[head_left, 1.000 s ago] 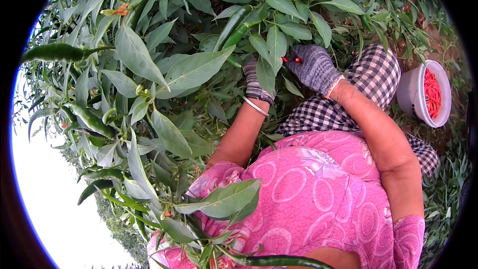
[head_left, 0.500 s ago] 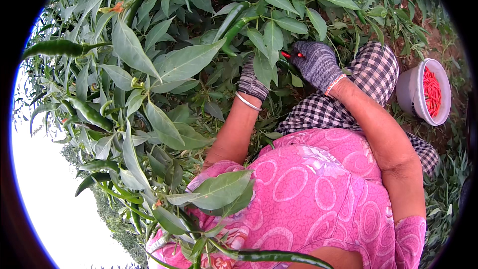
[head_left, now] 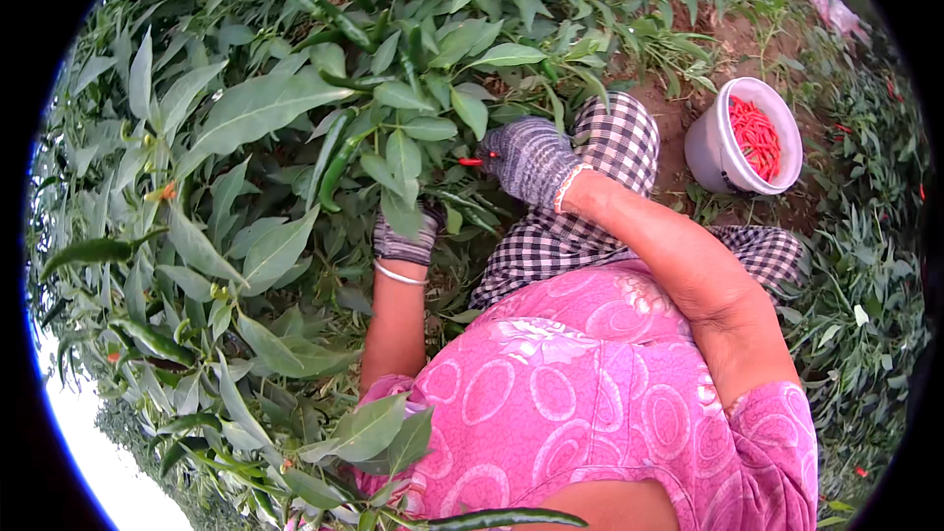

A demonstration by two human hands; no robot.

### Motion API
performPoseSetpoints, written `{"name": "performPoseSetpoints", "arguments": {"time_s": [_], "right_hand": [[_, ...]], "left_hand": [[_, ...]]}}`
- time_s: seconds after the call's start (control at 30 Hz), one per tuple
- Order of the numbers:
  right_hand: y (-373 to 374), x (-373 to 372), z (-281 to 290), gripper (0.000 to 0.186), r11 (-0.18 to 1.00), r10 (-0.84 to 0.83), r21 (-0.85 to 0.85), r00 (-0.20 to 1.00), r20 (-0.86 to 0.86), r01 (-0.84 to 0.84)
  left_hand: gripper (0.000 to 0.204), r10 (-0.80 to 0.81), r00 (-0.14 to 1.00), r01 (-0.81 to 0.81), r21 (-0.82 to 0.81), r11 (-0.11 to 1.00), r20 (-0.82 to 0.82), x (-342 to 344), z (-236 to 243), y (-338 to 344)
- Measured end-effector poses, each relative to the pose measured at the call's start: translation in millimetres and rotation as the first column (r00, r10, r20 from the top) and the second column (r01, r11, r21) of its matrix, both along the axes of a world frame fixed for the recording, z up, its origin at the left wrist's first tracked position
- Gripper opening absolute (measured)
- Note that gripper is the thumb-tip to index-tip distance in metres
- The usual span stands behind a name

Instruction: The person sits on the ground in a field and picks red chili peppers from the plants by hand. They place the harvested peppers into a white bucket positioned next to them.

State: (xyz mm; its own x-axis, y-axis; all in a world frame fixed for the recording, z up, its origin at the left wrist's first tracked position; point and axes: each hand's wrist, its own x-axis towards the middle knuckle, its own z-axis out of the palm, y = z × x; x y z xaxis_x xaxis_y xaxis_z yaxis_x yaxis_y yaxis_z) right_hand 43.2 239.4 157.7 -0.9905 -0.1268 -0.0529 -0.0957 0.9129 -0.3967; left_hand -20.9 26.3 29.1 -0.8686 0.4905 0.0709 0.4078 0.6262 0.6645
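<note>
My right hand (head_left: 531, 162), in a grey knitted glove, is closed around a red chili pepper (head_left: 471, 161); one end pokes out past the fingers. Another spot of red shows at the fingers. Lower and to the left, my left hand (head_left: 411, 234) wears a similar glove and reaches in among the leaves of a chili plant (head_left: 403, 152). Foliage covers its fingers, so what they hold, if anything, is hidden. Long green chilies (head_left: 339, 162) hang from the stems left of both hands.
A whitish bucket (head_left: 710, 149) partly filled with red chilies (head_left: 755, 138) stands on bare soil to the right, beyond my checked-cloth knee (head_left: 619, 143). Dense chili plants spread at left and top. A pinkish bag-like item (head_left: 834, 12) lies at the far right.
The whole view has shifted, so plants, hands and bucket sit further left in the picture. My right hand still grips red chili; the left stays among the leaves.
</note>
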Motion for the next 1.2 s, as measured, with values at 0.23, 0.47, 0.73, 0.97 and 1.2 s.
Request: {"name": "performPoseSetpoints", "arguments": {"time_s": [0.23, 0.47, 0.73, 0.97, 1.2], "right_hand": [[119.8, 30.9, 78.5, 0.013, 0.676, -0.469, -0.588, 0.875, 0.122, 0.444], [328.0, 135.3, 70.9, 0.011, 0.061, -0.941, -0.671, 0.267, 0.208, 0.739], [361.7, 205.7, -33.1, 0.035, 0.410, -0.894, -0.010, 0.404, 0.193, 0.912], [281.9, 206.3, 20.0, 0.027, 0.840, -0.542, -0.018, 0.840, -0.014, 0.542], [289.0, 212.9, 12.6, 0.022, 0.872, -0.487, 0.002, 0.870, -0.072, 0.489]], "left_hand": [[0.049, -0.065, 0.734, -0.595, 0.686, 0.419, 0.676, -30.6, -62.5, -10.0], [0.032, -0.017, 0.728, -0.641, 0.689, 0.340, 0.685, 21.1, 35.0, 24.7], [0.035, 0.359, 0.834, -0.095, 0.533, 0.841, -0.419, 166.1, 202.8, 96.7], [0.028, 0.440, 0.472, 0.116, 0.548, 0.828, -0.764, 160.5, 333.6, 126.0], [0.020, 0.430, 0.894, -0.430, 0.504, 0.749, 0.125, -16.3, 307.8, 53.6]]}}
